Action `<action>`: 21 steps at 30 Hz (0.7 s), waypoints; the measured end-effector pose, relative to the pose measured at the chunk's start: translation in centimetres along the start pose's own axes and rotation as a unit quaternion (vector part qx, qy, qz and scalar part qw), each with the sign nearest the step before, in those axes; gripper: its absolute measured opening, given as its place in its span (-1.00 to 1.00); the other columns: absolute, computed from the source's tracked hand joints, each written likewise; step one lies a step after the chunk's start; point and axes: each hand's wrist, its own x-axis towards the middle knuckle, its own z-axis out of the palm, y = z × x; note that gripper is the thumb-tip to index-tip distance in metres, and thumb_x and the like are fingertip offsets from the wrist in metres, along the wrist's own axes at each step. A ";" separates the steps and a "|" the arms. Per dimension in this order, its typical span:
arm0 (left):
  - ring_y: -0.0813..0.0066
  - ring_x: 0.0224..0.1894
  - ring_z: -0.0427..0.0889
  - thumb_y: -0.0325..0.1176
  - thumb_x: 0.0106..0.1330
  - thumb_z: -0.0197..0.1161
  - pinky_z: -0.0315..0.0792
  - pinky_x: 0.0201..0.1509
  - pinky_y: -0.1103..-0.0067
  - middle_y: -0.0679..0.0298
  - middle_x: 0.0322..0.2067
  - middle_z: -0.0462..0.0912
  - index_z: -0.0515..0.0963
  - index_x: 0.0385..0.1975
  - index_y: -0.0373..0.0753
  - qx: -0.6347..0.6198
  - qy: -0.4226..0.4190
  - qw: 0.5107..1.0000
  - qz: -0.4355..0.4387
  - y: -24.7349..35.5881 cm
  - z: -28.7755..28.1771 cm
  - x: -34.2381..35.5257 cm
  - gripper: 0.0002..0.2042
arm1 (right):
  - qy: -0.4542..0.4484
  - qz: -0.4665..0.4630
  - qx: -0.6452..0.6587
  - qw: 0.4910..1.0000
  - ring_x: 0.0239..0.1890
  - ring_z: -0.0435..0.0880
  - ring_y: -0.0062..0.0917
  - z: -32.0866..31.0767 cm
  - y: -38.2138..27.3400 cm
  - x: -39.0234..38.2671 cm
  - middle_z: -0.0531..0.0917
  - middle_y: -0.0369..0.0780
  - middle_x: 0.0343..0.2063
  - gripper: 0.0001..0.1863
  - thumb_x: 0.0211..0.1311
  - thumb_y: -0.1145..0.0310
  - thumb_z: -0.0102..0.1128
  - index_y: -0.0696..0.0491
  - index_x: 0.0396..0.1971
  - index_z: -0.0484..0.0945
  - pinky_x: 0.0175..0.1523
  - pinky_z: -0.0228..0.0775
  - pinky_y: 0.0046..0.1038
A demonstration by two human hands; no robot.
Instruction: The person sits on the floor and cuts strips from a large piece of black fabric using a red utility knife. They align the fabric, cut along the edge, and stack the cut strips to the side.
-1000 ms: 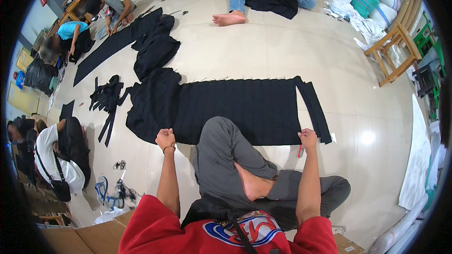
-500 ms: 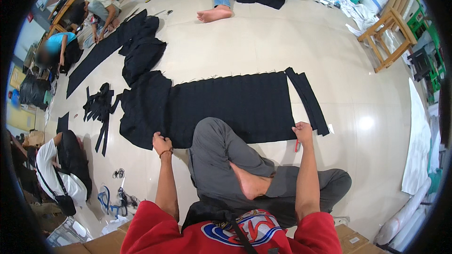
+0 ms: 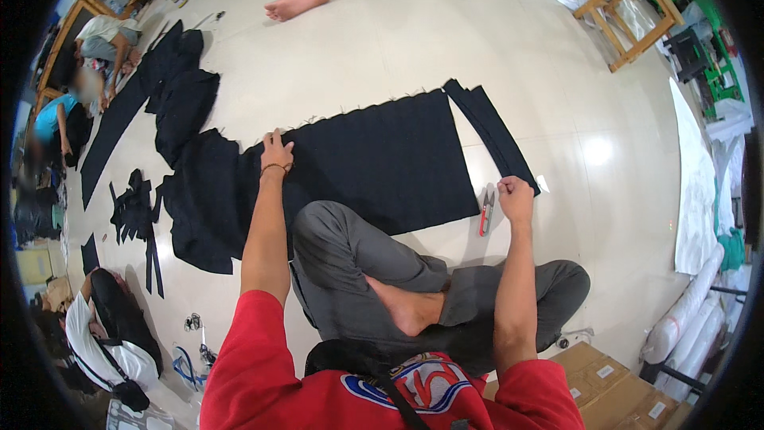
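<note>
A wide black quilted panel (image 3: 374,159) lies on the floor across in front of my bent legs, with bunched cloth (image 3: 199,199) at its left. My left hand (image 3: 275,153) rests on the panel with fingers spread. At the right, my right hand (image 3: 513,191) pinches the lower part of a long, narrow black strip (image 3: 489,127) lying apart from the panel. Red-handled thread snips (image 3: 484,215) lie just left of that hand, beside the panel's corner.
Co-workers (image 3: 111,40) sit at left and top, near more black pieces (image 3: 119,123) and cut strips (image 3: 135,207). A wooden stool (image 3: 625,16), white sheets (image 3: 688,191) and rolls (image 3: 684,306) line the right. Cardboard (image 3: 597,378) lies at lower right.
My left hand has moved from the panel's near edge farther onto it, fingers now spread. My right hand has moved from the panel's corner onto the strip. The view has shifted.
</note>
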 end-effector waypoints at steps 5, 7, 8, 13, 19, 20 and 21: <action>-0.18 0.06 0.59 -0.27 0.38 0.27 0.53 0.08 0.10 0.00 0.08 0.47 0.46 0.01 -0.23 0.045 -0.033 0.998 -0.036 1.0 1.0 0.6 -0.70 | -0.153 0.139 0.076 0.975 -0.58 0.70 -0.56 -3.2 0.2 -1.7 0.71 -0.18 -0.56 -0.81 0.24 0.40 0.29 0.21 -0.24 0.68 -0.52 0.45 -0.51; -0.18 0.04 0.59 -0.30 0.38 0.25 0.53 0.05 0.10 -0.01 0.03 0.49 0.47 -0.05 -0.27 0.056 -0.007 0.998 -0.016 1.3 1.2 1.0 -0.75 | -0.229 0.184 0.102 0.950 -0.61 0.69 -0.55 -2.9 -0.7 -2.3 0.71 -0.16 -0.50 -0.78 0.30 0.41 0.24 0.19 -0.14 0.64 -0.61 0.42 -0.52; -0.18 0.03 0.60 -0.30 0.37 0.26 0.54 0.04 0.11 -0.04 0.02 0.49 0.47 -0.07 -0.29 0.065 0.004 0.998 -0.016 0.5 1.2 2.2 -0.74 | -0.240 0.183 0.127 0.945 -0.60 0.69 -0.54 -2.0 -0.9 -2.2 0.70 -0.15 -0.50 -0.76 0.28 0.39 0.24 0.18 -0.12 0.64 -0.60 0.43 -0.50; -0.23 0.02 0.57 -0.24 0.35 0.32 0.51 0.06 0.14 -0.15 0.00 0.48 0.44 0.01 -0.32 0.073 0.018 0.996 -0.054 -3.5 -0.4 6.3 -0.63 | -0.276 0.165 0.256 0.912 -0.53 0.72 -0.51 3.3 -3.7 -2.8 0.70 -0.12 -0.42 -0.67 0.24 0.42 0.16 0.14 0.01 0.55 -0.56 0.44 -0.47; -0.11 0.11 0.59 -0.30 0.17 0.44 0.52 0.15 0.19 -0.07 0.07 0.52 0.48 0.12 -0.32 0.010 0.086 0.995 0.050 5.4 -1.9 0.6 -0.48 | -0.246 0.169 0.309 0.903 -0.50 0.70 -0.53 4.2 -3.0 -1.9 0.69 -0.16 -0.40 -0.66 0.17 0.56 0.10 0.10 -0.01 0.52 -0.52 0.46 -0.51; -0.03 0.12 0.60 -0.33 0.13 0.46 0.52 0.15 0.22 -0.04 0.04 0.57 0.52 0.10 -0.31 0.008 0.099 0.977 0.186 7.3 -1.9 -1.5 -0.49 | -0.229 0.158 0.306 0.910 -0.50 0.70 -0.53 4.1 -3.2 -1.7 0.69 -0.16 -0.40 -0.64 0.17 0.56 0.11 0.10 0.00 0.51 -0.51 0.46 -0.52; 0.12 0.04 0.67 -0.39 0.09 0.43 0.54 0.11 0.32 0.03 -0.09 0.67 0.62 -0.04 -0.29 -0.127 0.012 0.981 0.144 12.8 -2.5 -5.1 -0.61 | -0.221 0.150 0.315 0.911 -0.49 0.70 -0.53 3.9 -3.0 -1.7 0.70 -0.16 -0.38 -0.60 0.16 0.56 0.16 0.11 0.04 0.48 -0.49 0.46 -0.53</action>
